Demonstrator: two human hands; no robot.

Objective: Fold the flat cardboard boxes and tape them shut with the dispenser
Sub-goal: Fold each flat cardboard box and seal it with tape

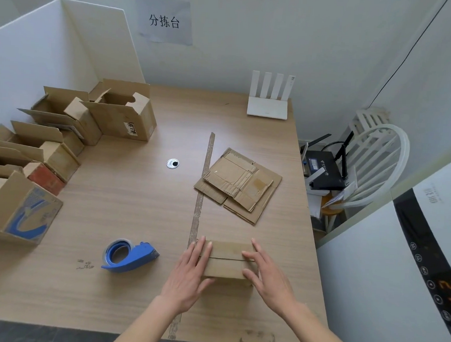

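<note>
A folded box (226,259) sits near the front of the bench (139,197); the dispenser (128,254) lies to its left, flat boxes (239,184) behind it, open boxes (64,136) far left, a router (270,100) at the back.

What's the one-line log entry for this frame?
step: hold flaps closed | left hand: flat on box | right hand: flat on box | tape dispenser: on table, untouched | flat cardboard: stacked behind

White walls (252,41), paper sign (164,21) taped up — wooden table (129,197), white chair (376,163) beside.
</note>
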